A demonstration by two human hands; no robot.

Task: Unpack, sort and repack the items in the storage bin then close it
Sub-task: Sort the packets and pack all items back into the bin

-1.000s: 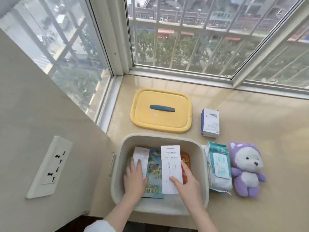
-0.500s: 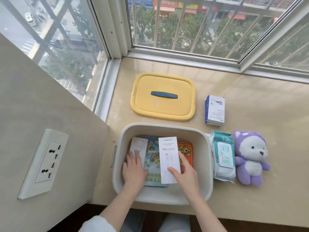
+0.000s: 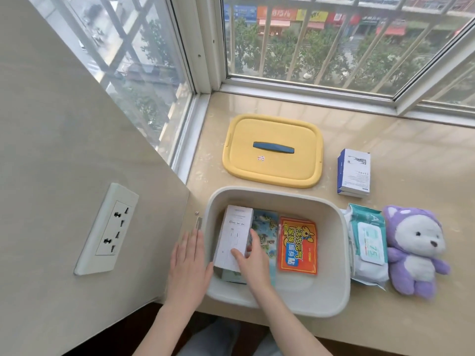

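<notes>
A cream storage bin (image 3: 279,193) is seen standing open on a beige window ledge (image 3: 401,142), close to the ledge's near edge and to the wall at the left. Its yellow lid (image 3: 270,167), fitted with a dark blue handle (image 3: 273,147), is laid flat on the ledge just behind the bin, apart from it. Inside the bin, a long white box (image 3: 235,233) is held tilted against the left side by the right hand (image 3: 253,264): the thumb is pressed on the box's printed face and the fingers are curled round its right edge. Beneath and beside this box a picture booklet (image 3: 266,227) in blue and green is laid flat on the bin floor, and an orange-red packet (image 3: 298,246) with yellow lettering is laid to its right, just beside it. The left hand (image 3: 189,263) is kept outside the bin, with its fingers straight and held together, nothing being gripped; it is placed along the bin's outer left wall near the side latch, though whether contact is made cannot be told. To the right of the bin, on the ledge, a pack of wet wipes (image 3: 368,246) is set just beside the bin wall, and a purple plush toy (image 3: 416,251) is laid on its back touching the pack. A white and blue carton (image 3: 354,173) is placed behind these, to the right of the lid. A wall socket (image 3: 110,227) is mounted on the wall at the left.
</notes>
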